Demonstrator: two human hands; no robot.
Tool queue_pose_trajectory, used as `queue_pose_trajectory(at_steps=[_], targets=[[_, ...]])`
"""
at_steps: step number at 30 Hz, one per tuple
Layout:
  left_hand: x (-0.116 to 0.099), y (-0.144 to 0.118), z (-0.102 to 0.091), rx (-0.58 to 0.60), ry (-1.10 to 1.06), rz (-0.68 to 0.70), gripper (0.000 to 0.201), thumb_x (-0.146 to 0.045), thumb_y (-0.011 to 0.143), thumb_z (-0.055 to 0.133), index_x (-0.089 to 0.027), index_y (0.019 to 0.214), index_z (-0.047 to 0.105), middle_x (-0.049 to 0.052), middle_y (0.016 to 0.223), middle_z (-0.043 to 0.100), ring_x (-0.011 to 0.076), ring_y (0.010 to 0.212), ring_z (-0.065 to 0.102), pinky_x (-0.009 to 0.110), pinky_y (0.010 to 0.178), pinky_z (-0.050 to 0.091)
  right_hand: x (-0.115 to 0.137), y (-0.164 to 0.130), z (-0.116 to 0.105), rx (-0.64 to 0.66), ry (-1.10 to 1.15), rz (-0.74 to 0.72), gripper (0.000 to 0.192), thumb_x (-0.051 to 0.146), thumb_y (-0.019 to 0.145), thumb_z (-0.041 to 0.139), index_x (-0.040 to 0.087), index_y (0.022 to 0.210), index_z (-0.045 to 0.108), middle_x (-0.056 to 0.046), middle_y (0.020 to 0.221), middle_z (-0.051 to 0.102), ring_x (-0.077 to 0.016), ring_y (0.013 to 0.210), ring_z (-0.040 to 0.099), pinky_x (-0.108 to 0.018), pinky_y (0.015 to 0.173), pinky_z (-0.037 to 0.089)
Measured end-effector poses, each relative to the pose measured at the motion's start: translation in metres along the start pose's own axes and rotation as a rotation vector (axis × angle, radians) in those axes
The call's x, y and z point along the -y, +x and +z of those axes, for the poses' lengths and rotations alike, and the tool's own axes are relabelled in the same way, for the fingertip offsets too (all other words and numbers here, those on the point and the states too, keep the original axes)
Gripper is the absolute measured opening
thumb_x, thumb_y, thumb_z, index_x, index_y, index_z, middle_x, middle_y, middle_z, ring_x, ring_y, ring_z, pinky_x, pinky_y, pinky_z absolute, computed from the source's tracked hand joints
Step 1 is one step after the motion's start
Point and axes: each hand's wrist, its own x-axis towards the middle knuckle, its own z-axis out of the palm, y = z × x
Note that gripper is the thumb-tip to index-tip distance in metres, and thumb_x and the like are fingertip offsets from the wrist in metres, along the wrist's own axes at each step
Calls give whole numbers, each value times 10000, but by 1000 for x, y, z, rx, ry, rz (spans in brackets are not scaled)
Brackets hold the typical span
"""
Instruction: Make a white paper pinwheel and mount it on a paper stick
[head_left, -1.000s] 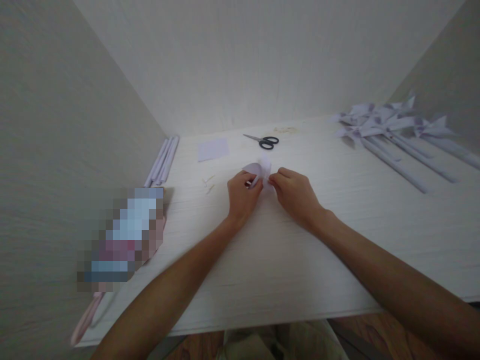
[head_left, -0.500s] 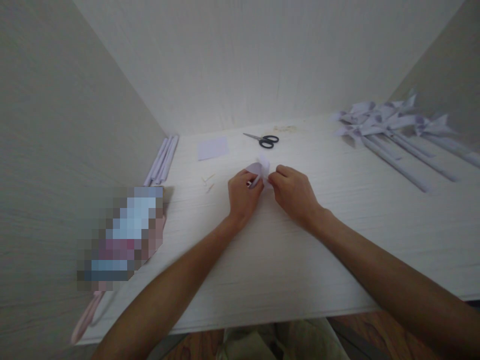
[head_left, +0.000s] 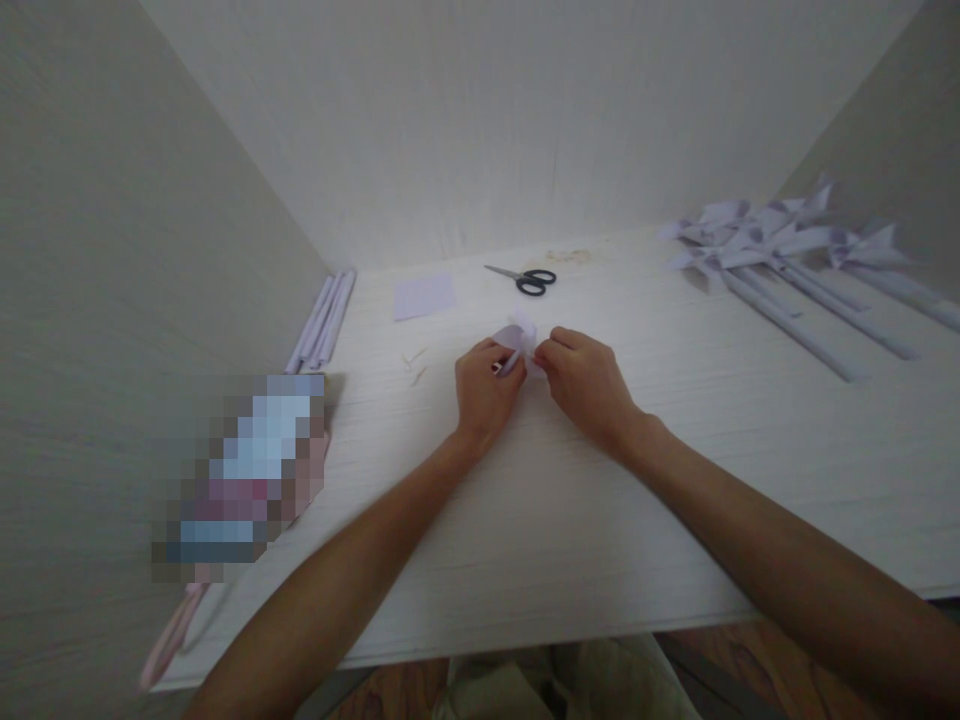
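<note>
Both hands meet at the middle of the pale, wood-grained desk (head_left: 570, 520), pinched on a small folded piece of pale lilac paper (head_left: 517, 338). The left hand (head_left: 484, 385) is curled shut on its near-left edge, the right hand (head_left: 589, 380) clamps its right side with thumb and fingertips. The paper is thin and matte, its curved flaps rising away from the person; its long axis cannot be told. Beyond the paper lie black-handled scissors (head_left: 525, 279), blades pointing left, and left of them a flat lilac square sheet (head_left: 424, 296). Far right of the scissors lie paper pinwheels (head_left: 757, 245) on long rolled sticks
</note>
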Motion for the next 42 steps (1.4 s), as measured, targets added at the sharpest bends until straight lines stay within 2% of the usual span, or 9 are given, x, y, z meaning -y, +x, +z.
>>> queue_pose_trajectory(at_steps=[7, 17, 26, 37, 42], targets=[[0, 0, 0, -7, -5, -15, 120, -165, 654, 527, -166, 569, 612, 4, 613, 581, 106, 584, 500, 235, 561, 384, -3, -1, 4, 69, 34, 22, 206, 97, 796, 391, 124, 691, 566, -60, 673, 538, -132, 570, 437, -259, 540, 281], [1, 0, 1, 7, -6, 15, 128, -178, 664, 525, -166, 579, 621, 6, 614, 584, 104, 572, 499, 233, 559, 382, -3, 1, 1, -44, 69, -9, 257, 82, 785, 367, 144, 630, 562, -54, 653, 517, -150, 627, 440, -261, 572, 307], [-2, 0, -1, 4, -32, -8, 119, -161, 655, 526, -160, 577, 616, 10, 626, 591, 107, 588, 507, 233, 555, 384, -7, 0, 5, 50, 108, 29, 206, 136, 808, 406, 121, 699, 580, -63, 688, 541, -138, 608, 462, -253, 557, 304], [-1, 3, 0, -5, -98, -30, 107, -178, 650, 548, -151, 588, 631, 2, 612, 598, 95, 563, 505, 222, 544, 389, -8, -1, 5, -67, 205, 106, 179, 169, 770, 487, 135, 625, 585, -23, 623, 510, -111, 562, 444, -228, 534, 305], [0, 2, 0, -22, -116, -14, 110, -172, 656, 543, -151, 587, 626, 0, 607, 586, 92, 563, 501, 215, 533, 384, -8, -2, 4, 2, 188, 80, 215, 196, 808, 457, 130, 665, 604, -39, 629, 548, -126, 589, 483, -235, 555, 316]])
